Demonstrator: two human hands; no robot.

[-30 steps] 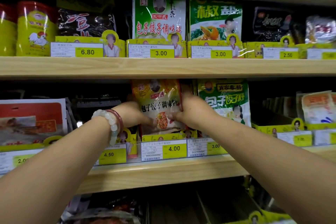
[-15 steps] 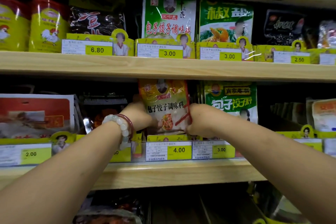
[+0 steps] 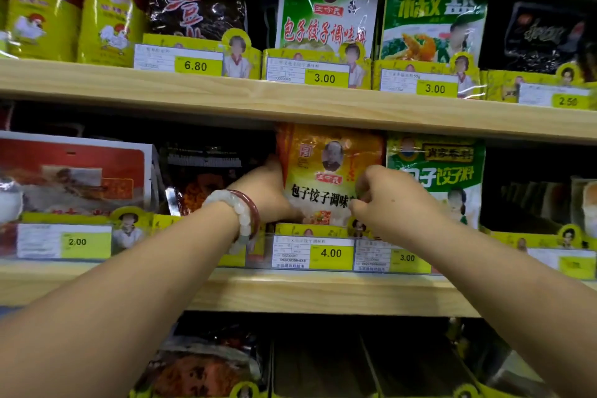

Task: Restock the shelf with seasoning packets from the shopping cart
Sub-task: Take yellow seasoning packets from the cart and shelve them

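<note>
An orange seasoning packet (image 3: 326, 171) with a portrait and black characters stands upright on the middle shelf (image 3: 323, 291), above the 4.00 price tag (image 3: 331, 253). My left hand (image 3: 265, 194), with bead bracelets on the wrist, grips the packet's left edge. My right hand (image 3: 384, 197) pinches its lower right edge with curled fingers. The packet's bottom sits behind the yellow tray front. The shopping cart is out of view.
A green seasoning packet (image 3: 439, 171) stands right beside the orange one. A red and white box (image 3: 74, 171) is at the left. The upper shelf (image 3: 290, 100) holds green packets, dark bags and yellow canisters (image 3: 109, 16). More goods lie on the shelf below.
The camera has drawn closer to the shelf. The orange packet has settled lower and straighter in its slot. My right hand has shifted from the packet's middle to its right edge.
</note>
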